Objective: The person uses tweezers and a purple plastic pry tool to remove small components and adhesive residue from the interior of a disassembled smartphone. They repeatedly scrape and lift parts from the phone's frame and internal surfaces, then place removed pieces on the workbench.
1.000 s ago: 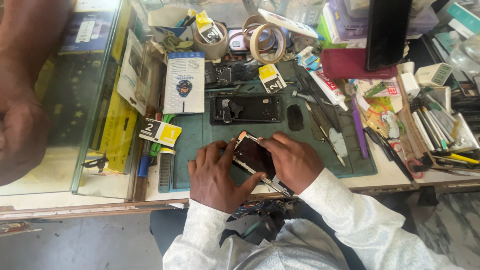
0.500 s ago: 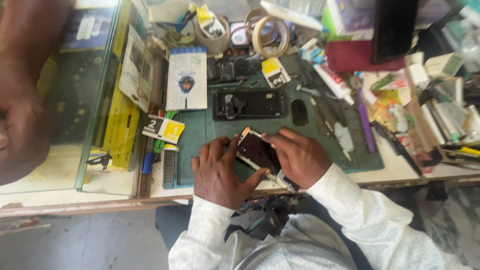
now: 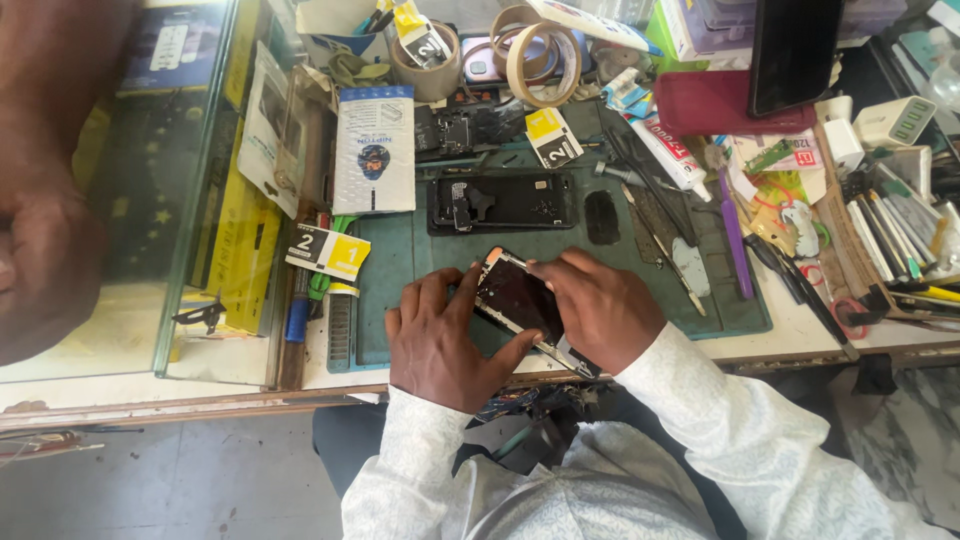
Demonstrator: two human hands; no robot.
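Black glass, dark and glossy, that's the phone screen panel [image 3: 517, 298] both hands are clamped on right now. The left hand [image 3: 437, 338] grips its left edge with the fingers curled over the top and the thumb pressed along the near side. The right hand [image 3: 598, 308] covers the right end, fingers laid flat over the far edge. The panel sits tilted, its far left corner showing a thin pale frame and a bit of orange, its near right end poking out under the right palm as a narrow strip. It's held just above the near edge of the green work mat [image 3: 400, 270], pretty much dead centre.

Just beyond the hands lies an opened phone body [image 3: 502, 201], insides showing. A small black oval piece [image 3: 601, 217] sits right of it. Further right there's a purple tool [image 3: 732, 232]; far off are tape rolls [image 3: 543, 52]. Left of the mat lie a yellow and white numbered card [image 3: 328, 252] and a white and blue packet [image 3: 373, 148]. Another person's hand [image 3: 45, 255] rests on the glass counter at far left.

Compared with half a second back, the grip looks basically the same, with the panel still between both hands in the same spot. Only the view has shifted a touch.
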